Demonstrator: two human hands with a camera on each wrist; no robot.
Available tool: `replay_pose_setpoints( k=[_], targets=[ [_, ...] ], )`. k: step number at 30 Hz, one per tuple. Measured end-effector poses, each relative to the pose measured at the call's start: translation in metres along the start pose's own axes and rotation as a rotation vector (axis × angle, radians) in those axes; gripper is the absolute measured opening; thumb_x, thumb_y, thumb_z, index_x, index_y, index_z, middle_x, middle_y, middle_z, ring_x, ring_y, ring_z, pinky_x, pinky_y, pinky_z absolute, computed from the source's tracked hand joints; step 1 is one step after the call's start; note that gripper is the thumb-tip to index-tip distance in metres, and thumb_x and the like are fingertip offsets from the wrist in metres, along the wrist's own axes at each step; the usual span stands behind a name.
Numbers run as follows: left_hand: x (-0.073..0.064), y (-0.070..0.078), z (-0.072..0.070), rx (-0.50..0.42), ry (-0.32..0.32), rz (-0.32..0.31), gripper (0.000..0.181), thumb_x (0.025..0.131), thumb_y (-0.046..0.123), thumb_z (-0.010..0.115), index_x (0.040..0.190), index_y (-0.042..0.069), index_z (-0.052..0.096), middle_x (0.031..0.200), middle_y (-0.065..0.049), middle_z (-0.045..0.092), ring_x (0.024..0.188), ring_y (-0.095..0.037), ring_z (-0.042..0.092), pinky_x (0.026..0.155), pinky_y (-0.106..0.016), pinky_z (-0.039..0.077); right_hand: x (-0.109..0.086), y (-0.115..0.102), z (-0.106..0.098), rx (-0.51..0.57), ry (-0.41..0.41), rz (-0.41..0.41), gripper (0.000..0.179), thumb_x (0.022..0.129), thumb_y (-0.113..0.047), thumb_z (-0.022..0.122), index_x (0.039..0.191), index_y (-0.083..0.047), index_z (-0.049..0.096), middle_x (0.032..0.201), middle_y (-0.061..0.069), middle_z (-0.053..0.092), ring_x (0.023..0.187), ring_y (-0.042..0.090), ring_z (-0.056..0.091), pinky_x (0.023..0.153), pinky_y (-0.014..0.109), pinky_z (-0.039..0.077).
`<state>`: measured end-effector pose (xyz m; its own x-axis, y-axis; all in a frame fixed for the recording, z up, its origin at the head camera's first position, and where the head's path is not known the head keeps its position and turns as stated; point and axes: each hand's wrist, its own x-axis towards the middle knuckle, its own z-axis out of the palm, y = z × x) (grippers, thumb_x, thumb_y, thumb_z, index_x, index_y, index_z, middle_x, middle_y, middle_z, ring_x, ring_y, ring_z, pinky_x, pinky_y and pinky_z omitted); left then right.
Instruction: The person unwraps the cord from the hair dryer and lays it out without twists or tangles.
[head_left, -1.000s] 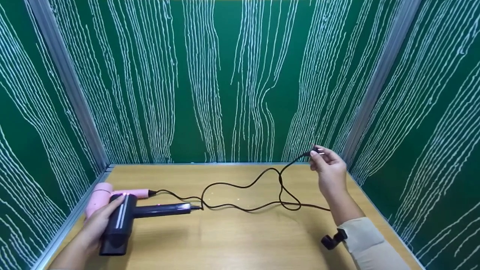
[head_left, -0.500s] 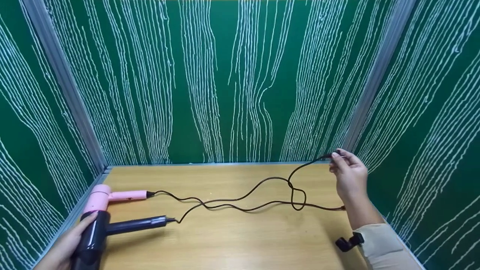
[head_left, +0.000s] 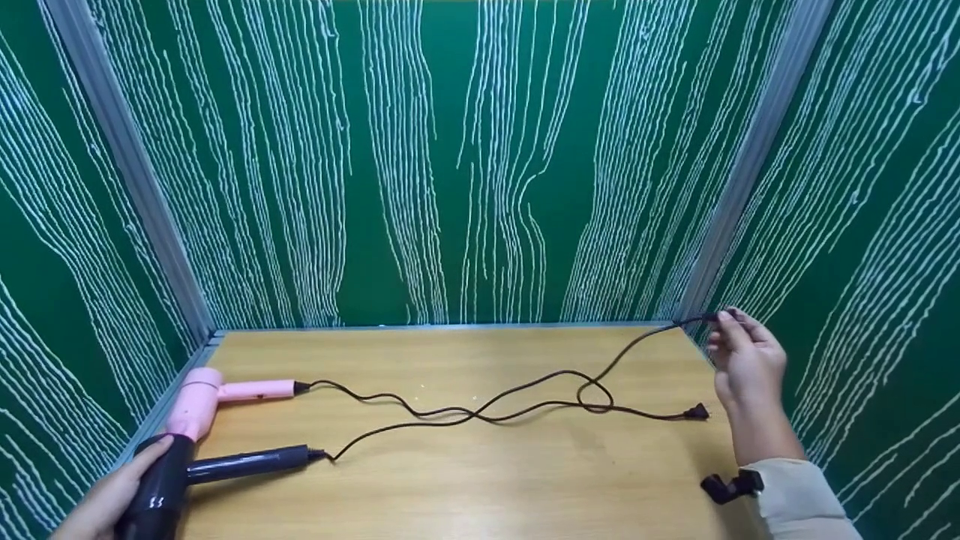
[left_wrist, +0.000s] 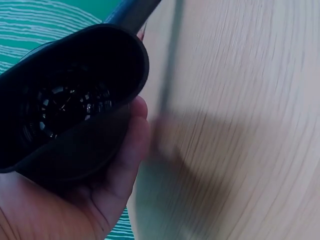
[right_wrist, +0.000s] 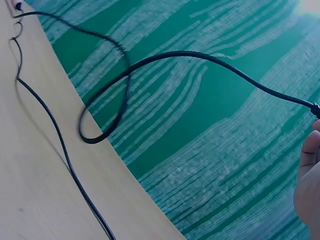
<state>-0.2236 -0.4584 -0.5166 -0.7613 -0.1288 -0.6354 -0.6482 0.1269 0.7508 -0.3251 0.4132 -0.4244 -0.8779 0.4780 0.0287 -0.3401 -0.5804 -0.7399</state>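
Note:
A black hair dryer [head_left: 251,463] is gripped round its barrel by my left hand [head_left: 109,499] at the table's left front. The left wrist view looks into its wide nozzle [left_wrist: 75,155], fingers curled along the side. My right hand [head_left: 754,367], raised at the right, pinches the plug end of the black dryer's cord [head_left: 382,429]; the plug is mostly hidden by the fingers. In the right wrist view this cord [right_wrist: 190,54] loops in the air. Behind the black dryer lies a pink hair dryer [head_left: 196,397], overlapped by it in the head view.
The pink dryer's cord [head_left: 540,405] runs rightward over the wooden table [head_left: 465,495], crossing the other cord, to a black plug [head_left: 697,411] near the right edge. Green walls [head_left: 465,225] with white lines stand at the back and both sides.
My right hand has moved right, drawing the cord straighter and shrinking its loop. My left hand has carried the black dryer left and toward me. The pink dryer's plug has come into view.

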Motion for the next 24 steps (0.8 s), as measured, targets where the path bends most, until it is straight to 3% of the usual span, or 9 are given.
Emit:
replay_pose_setpoints(
  k=[4, 8, 14, 17, 21, 24],
  targets=[
    [-0.005, -0.009, -0.002, -0.041, 0.025, 0.000, 0.134, 0.102, 0.092, 0.042, 0.171, -0.007, -0.016, 0.142, -0.040, 0.041, 0.113, -0.042, 0.065, 0.101, -0.049, 0.067, 0.007, -0.012, -0.019, 0.052, 0.068, 0.045, 0.027, 0.100, -0.009, 0.088, 0.124, -0.011, 0.078, 0.100, 0.004, 0.082, 0.075, 0.016, 0.073, 0.064, 0.025, 0.063],
    [-0.003, -0.005, -0.005, -0.040, 0.075, -0.069, 0.133, 0.102, 0.092, 0.038, 0.171, -0.008, -0.017, 0.148, -0.042, 0.031, 0.114, -0.044, 0.064, 0.101, -0.050, 0.068, 0.013, -0.018, -0.038, 0.054, 0.127, 0.078, 0.029, 0.100, -0.015, 0.089, 0.127, -0.015, 0.078, 0.104, 0.002, 0.082, 0.081, 0.017, 0.071, 0.067, 0.025, 0.064],
    [-0.005, 0.000, -0.012, -0.028, 0.123, -0.098, 0.139, 0.096, 0.099, 0.041, 0.174, -0.004, -0.012, 0.148, -0.041, 0.032, 0.114, -0.045, 0.065, 0.101, -0.050, 0.069, 0.020, -0.021, -0.062, 0.073, 0.213, 0.109, 0.026, 0.102, -0.019, 0.088, 0.126, -0.018, 0.078, 0.105, 0.000, 0.083, 0.081, 0.015, 0.071, 0.067, 0.026, 0.064],
    [-0.008, 0.002, -0.013, -0.034, 0.138, -0.106, 0.138, 0.097, 0.098, 0.039, 0.174, -0.003, -0.015, 0.151, -0.040, 0.029, 0.118, -0.047, 0.062, 0.103, -0.051, 0.068, 0.023, -0.023, -0.071, 0.086, 0.236, 0.131, 0.028, 0.101, -0.021, 0.088, 0.127, -0.021, 0.077, 0.109, -0.003, 0.081, 0.086, 0.014, 0.069, 0.072, 0.025, 0.065],
    [-0.007, 0.003, -0.014, -0.016, 0.218, -0.130, 0.131, 0.102, 0.092, 0.035, 0.174, -0.004, -0.017, 0.154, -0.039, 0.028, 0.124, -0.049, 0.058, 0.103, -0.049, 0.068, 0.024, -0.027, -0.084, 0.083, 0.279, 0.159, 0.031, 0.100, -0.024, 0.089, 0.129, -0.025, 0.076, 0.117, -0.007, 0.079, 0.094, 0.011, 0.068, 0.079, 0.022, 0.065],
    [-0.007, 0.003, -0.016, 0.012, 0.242, -0.135, 0.130, 0.102, 0.092, 0.034, 0.173, -0.005, -0.015, 0.153, -0.040, 0.030, 0.125, -0.049, 0.059, 0.102, -0.048, 0.068, 0.025, -0.029, -0.095, 0.063, 0.319, 0.183, 0.030, 0.101, -0.028, 0.088, 0.128, -0.029, 0.077, 0.123, -0.010, 0.076, 0.096, 0.010, 0.067, 0.081, 0.021, 0.065]
  ],
)
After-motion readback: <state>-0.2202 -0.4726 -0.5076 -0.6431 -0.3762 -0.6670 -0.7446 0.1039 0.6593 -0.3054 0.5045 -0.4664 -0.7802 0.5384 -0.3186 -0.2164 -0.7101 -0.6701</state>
